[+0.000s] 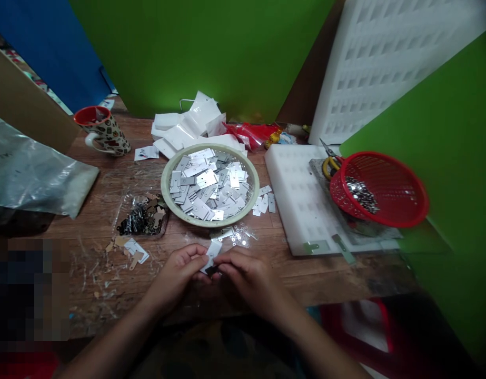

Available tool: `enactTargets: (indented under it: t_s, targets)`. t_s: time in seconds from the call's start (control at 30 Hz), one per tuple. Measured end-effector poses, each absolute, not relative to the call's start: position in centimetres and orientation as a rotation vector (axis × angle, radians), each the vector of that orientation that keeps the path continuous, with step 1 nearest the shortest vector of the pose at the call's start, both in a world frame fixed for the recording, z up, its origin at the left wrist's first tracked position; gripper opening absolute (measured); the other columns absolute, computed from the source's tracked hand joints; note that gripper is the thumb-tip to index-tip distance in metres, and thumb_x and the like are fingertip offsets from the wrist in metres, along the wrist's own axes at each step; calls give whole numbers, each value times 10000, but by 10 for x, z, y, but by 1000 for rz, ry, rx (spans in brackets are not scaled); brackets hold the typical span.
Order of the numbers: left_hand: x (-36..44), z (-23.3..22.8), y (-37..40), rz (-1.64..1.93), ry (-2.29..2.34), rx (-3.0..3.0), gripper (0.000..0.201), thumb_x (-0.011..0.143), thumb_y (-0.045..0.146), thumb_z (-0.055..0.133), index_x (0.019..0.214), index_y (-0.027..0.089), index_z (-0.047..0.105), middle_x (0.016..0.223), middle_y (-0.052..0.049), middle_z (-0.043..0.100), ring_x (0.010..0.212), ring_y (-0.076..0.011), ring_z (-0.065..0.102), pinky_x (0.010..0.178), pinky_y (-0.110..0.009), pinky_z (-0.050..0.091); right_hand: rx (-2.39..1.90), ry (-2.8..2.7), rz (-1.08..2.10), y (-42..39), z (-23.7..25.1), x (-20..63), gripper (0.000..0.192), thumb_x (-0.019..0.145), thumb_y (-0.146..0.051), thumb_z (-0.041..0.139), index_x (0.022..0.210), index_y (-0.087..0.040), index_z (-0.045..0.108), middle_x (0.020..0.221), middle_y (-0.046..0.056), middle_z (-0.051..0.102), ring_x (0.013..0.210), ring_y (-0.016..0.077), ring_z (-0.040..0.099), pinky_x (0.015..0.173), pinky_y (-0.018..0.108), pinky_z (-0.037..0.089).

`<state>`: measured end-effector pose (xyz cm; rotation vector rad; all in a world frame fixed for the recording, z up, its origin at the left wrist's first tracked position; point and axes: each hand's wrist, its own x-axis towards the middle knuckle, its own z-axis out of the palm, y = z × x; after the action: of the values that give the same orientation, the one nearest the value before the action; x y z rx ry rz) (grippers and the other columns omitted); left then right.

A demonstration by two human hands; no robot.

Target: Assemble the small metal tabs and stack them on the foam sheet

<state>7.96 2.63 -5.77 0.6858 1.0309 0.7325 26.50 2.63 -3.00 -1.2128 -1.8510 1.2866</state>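
A small flat silver metal plate (214, 249) with a hole is pinched between the thumb and fingers of my left hand (178, 271). My right hand (250, 273) closes its fingertips on a small black piece (211, 270) at the plate's lower end; its exact kind is too small to tell. Just beyond both hands stands a round pale basin (166, 197), heaped with similar silver plates (206, 180). Small clear washers (239, 236) lie between the basin and my hands. To the left sits a shallow tray (164, 227) of black and tan small parts (138, 218).
A white foam block (284, 173) lies at right, carrying a red basket (416, 195) of small metal pieces and yellow-handled scissors (330, 163). A patterned mug (112, 139) stands back left, near white packing material (183, 134). Green panels (203, 52) border the table.
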Motion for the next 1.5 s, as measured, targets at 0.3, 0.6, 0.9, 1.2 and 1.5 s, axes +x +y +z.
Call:
enactTargets:
  t_s: [0.3, 0.6, 0.9, 1.2, 1.5]
  targets:
    - [87, -57, 22, 611, 966, 648, 199, 802, 244, 677, 943, 117, 617, 767, -69, 718, 643, -118, 648, 574, -183, 486, -1355, -1811, 1251, 26, -34, 267, 107, 857, -142, 574, 895, -226, 628, 800, -28, 684, 726, 110, 633, 687, 216, 474]
    - [92, -55, 25, 631, 1009, 640, 196, 800, 261, 676, 909, 105, 629, 786, -71, 714, 626, -116, 641, 551, -189, 480, -1461, -1576, 1231, 24, -48, 266, 150, 830, -184, 606, 972, -228, 587, 778, -16, 609, 676, 122, 586, 638, 241, 472]
    - [93, -56, 23, 618, 1007, 654, 179, 808, 271, 660, 882, 112, 628, 786, -72, 709, 615, -123, 645, 546, -199, 475, -1368, -1347, 1407, 26, -56, 266, 309, 802, -231, 641, 1094, -233, 540, 821, -13, 574, 700, 119, 544, 636, 241, 475]
    - [97, -52, 24, 614, 1038, 713, 158, 782, 276, 649, 791, 121, 621, 640, -43, 681, 544, -118, 607, 508, -196, 440, -1350, -1272, 1539, 25, -52, 261, 289, 800, -242, 607, 1075, -218, 519, 739, -31, 574, 598, 105, 568, 565, 235, 479]
    - [101, -49, 24, 589, 1069, 777, 136, 775, 267, 614, 759, 132, 611, 581, -30, 664, 491, -102, 556, 489, -189, 396, -1363, -1210, 1591, 24, -54, 262, 241, 786, -232, 604, 1019, -208, 547, 667, -51, 556, 559, 106, 572, 534, 225, 462]
